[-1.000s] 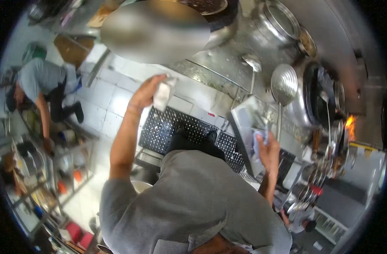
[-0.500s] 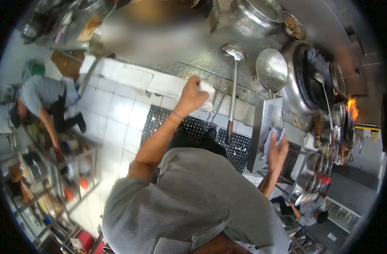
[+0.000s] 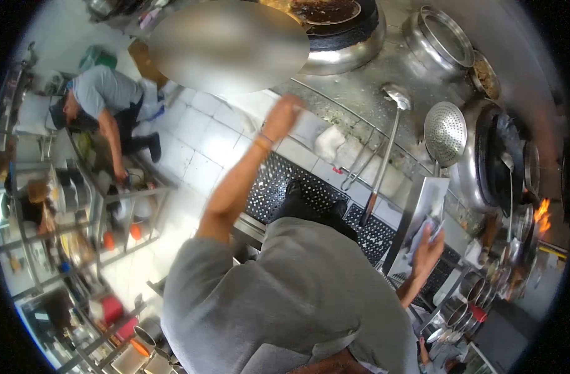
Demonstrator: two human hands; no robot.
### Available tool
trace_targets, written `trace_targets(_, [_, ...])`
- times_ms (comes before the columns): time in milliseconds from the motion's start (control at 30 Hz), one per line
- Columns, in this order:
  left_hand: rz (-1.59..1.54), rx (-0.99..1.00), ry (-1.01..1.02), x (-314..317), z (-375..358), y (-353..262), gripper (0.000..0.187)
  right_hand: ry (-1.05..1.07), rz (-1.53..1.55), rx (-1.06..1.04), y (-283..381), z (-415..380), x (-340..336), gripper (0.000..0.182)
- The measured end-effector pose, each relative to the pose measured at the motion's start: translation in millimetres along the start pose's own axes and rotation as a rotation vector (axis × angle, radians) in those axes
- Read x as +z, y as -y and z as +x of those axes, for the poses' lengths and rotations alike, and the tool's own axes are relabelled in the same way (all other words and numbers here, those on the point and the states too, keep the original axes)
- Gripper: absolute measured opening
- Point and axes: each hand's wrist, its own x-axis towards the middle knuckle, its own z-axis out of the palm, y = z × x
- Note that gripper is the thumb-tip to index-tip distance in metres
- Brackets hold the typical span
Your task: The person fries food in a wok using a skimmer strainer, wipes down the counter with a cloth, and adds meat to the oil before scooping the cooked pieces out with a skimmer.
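My left hand is over the white front edge of the stove counter, its fingers curled and smeared by motion; whether it holds anything cannot be made out. A crumpled white cloth lies on that edge to its right, apart from it. My right hand has a greyish cloth against the side of a long metal piece. A long-handled ladle and a perforated strainer rest on the counter between and beyond my hands.
A large wok stands at the top and another at the right, near a flame. A metal pot is at the back. A co-worker bends over a shelf rack at the left. Perforated black mats cover the floor.
The view has turned, so the counter and its tools appear further right and lower. My left hand has moved left off the white cloth. My right hand stays by the metal piece with the greyish cloth.
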Motion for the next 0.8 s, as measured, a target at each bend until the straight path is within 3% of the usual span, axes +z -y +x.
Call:
trace_targets(100, [0.227,-0.051,0.237,-67,28,82,0.017,-0.022,0.003,-0.013,-15,-2,-2,0.025])
trace_targets(167, [0.346,0.005,0.259,-89,34,114,0.014,0.03,-0.05,0.017,-20,-3,-2,0.033])
trace_targets(300, [0.383,0.129,0.41,-105,45,129,0.017,-0.02,-0.146,0.004,-6,-12,7,0.029])
trace_targets(367, [0.45,-0.047,0.693,-104,53,127,0.016,-0.019,-0.101,0.002,4,-18,12,0.028])
trace_targets(500, [0.408,0.15,0.726,-108,50,121,0.017,-0.013,-0.058,0.105,1,-32,11,0.027])
trace_targets(567, [0.359,0.266,0.602,-103,39,127,0.02,-0.041,-0.151,0.101,-3,-38,9,0.025])
trace_targets(667, [0.469,0.164,0.637,-115,26,93,0.015,-0.056,-0.182,0.096,-3,-46,11,0.023])
trace_targets(733, [0.556,0.226,0.653,-116,13,109,0.017,-0.085,-0.123,0.141,0,-52,8,0.027])
trace_targets(800, [0.6,0.195,0.71,-128,9,73,0.022,-0.147,-0.435,0.071,-40,-65,0,0.028])
